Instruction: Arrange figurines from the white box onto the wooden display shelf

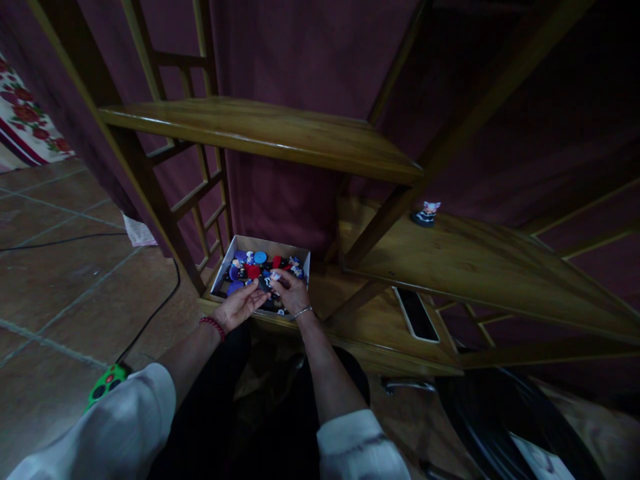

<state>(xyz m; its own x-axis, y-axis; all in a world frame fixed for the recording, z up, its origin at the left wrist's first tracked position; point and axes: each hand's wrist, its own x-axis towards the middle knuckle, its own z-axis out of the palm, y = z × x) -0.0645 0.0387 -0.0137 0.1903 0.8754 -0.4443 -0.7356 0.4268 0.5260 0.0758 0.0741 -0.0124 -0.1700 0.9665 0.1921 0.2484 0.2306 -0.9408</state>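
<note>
Small figurines with red, blue, purple and black parts fill a shallow pale box [302,259] low on the wooden shelf unit. Over them, a small figurine [269,282] with a light top and a dark base is in my hands. My right hand [291,293] pinches its upper part from the right. From the left, my left hand [241,307], palm turned partly up, has its thumb and fingertips at the dark base. My fingers cover part of the figurine, so its details are hard to make out.
Another figurine [427,213] stands on the right-hand shelf [450,257]. A phone [416,313] lies on the lower board. Above the box juts a higher shelf [265,133]. A green game controller [107,383] with a black cable is on the tiled floor, and a black round seat [500,420] is at lower right.
</note>
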